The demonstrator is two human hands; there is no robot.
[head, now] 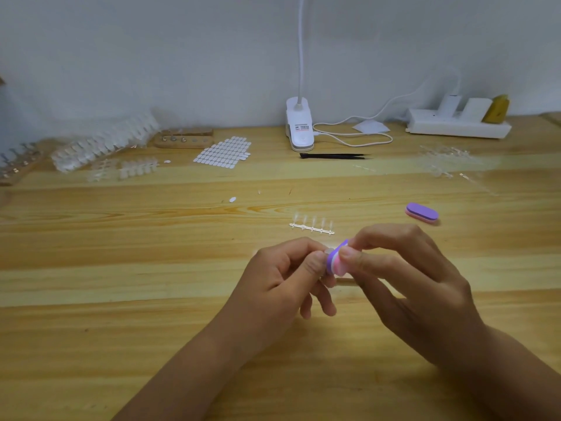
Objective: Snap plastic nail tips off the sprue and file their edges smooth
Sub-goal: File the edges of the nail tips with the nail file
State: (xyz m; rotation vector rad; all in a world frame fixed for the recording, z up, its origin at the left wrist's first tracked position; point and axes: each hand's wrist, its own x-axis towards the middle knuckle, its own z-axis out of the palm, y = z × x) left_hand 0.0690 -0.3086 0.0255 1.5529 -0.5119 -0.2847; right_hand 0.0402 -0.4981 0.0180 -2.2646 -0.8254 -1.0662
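Left hand [285, 268]: pinches a small clear plastic nail tip [328, 251] between thumb and forefinger.
Right hand [403, 278]: grips a purple-and-pink foam file block [336, 260], laid against that tip.
Progress: filing under way; the clear plastic sprue [312, 227] beyond the hands holds five tips, and heaped full sprues [103, 144] wait far left.
Writing: label on the white clip lamp [300, 127], too blurred to read.

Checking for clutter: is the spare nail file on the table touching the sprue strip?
Apart. The head view shows bare table between the spare nail file and the sprue strip.
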